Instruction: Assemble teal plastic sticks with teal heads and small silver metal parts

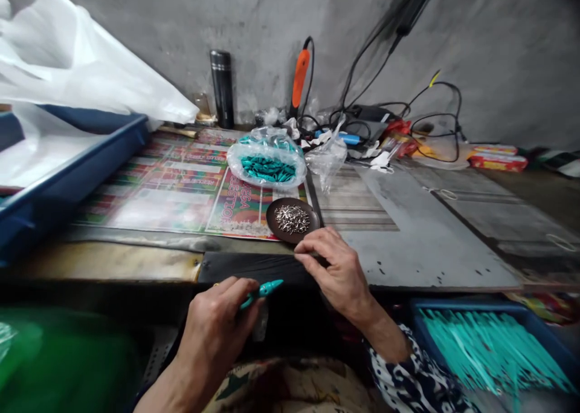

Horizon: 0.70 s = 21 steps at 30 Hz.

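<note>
My left hand point(224, 316), just in front of the table edge, is closed around a teal pointed plastic piece point(270, 288). Its tapered tip points right, and the rest is hidden by my fingers. My right hand point(333, 265) hovers at the near rim of a small brown dish point(272, 224). Thumb and forefinger are brought together in a pinch; anything between them is too small to make out. Small shiny metal parts point(292, 219) lie heaped in that dish. Behind it, a clear plastic bag point(235, 159) stands open around many flat teal pieces point(269, 169).
A blue tray point(81, 177) with white sheeting point(90, 68) occupies the left. At lower right, a blue bin point(419, 316) holds long teal pieces point(493, 346). A black flask point(222, 89), an orange-handled tool point(299, 77) and tangled cables point(362, 80) line the wall.
</note>
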{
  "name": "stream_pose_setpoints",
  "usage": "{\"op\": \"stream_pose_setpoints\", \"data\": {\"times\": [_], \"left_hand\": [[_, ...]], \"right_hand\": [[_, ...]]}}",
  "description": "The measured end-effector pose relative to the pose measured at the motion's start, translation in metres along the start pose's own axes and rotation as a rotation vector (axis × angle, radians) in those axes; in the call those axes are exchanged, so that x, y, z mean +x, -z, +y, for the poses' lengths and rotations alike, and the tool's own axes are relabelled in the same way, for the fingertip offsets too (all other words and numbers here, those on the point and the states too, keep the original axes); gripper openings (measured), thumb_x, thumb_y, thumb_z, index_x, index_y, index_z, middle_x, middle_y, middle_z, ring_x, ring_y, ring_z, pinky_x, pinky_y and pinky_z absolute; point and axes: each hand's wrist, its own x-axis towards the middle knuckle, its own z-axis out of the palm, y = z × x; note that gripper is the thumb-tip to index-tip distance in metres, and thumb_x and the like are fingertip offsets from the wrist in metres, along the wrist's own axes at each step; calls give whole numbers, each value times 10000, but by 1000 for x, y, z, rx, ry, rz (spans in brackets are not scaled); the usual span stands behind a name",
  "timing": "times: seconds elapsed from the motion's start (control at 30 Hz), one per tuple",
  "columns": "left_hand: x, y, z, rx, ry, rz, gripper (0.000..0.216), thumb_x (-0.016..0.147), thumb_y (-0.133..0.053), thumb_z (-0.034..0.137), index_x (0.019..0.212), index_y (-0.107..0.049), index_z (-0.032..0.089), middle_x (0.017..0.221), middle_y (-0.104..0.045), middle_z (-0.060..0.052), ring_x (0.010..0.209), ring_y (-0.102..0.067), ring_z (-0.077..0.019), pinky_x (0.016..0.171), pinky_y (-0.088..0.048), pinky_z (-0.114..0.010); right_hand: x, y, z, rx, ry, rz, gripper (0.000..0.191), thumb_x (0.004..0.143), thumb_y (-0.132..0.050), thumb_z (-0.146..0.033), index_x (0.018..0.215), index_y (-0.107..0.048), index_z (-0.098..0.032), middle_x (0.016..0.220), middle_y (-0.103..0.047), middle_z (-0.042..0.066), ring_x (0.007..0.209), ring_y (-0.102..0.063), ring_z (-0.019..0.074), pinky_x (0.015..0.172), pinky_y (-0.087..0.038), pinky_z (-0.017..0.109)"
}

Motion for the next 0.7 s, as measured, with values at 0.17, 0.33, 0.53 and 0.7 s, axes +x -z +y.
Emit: {"op": "stream_pose_setpoints", "data": {"times": [0.17, 0.33, 0.53, 0.7], "left_hand": [[0, 1, 6, -41, 23, -54, 84, 846, -618, 163, 827, -697, 184, 654, -680, 13, 556, -666, -141, 537, -521, -212], [-1, 1, 9, -41, 22, -80, 60, 802, -671, 139, 818, -704, 187, 657, -673, 12, 551, -657, -152, 549, -531, -228], [-4, 1, 12, 2, 29, -91, 137, 872, -577, 181, 817, -701, 201, 673, -672, -2, 568, -647, -132, 567, -514, -199], [-5, 1, 12, 39, 13, -83, 194, 911, -522, 225, 831, -698, 219, 676, -664, -9, 593, -648, -132, 597, -518, -198]], "right_hand": [[-15, -8, -35, 189, -27, -63, 81, 918, -619, -128, 866, -647, -183, 834, -623, 33, 835, -562, 187, 783, -469, 340], [-24, -16, -41, 251, -33, -59, 105, 934, -597, -133, 847, -634, -177, 815, -606, 30, 817, -546, 183, 780, -451, 345], [-25, -15, -42, 219, 0, -63, 112, 941, -587, -124, 848, -623, -176, 805, -601, 26, 811, -540, 179, 784, -455, 341], [-25, -16, -45, 100, 108, -58, 106, 941, -562, -101, 881, -626, -159, 836, -609, 55, 841, -535, 193, 797, -491, 359]]}}
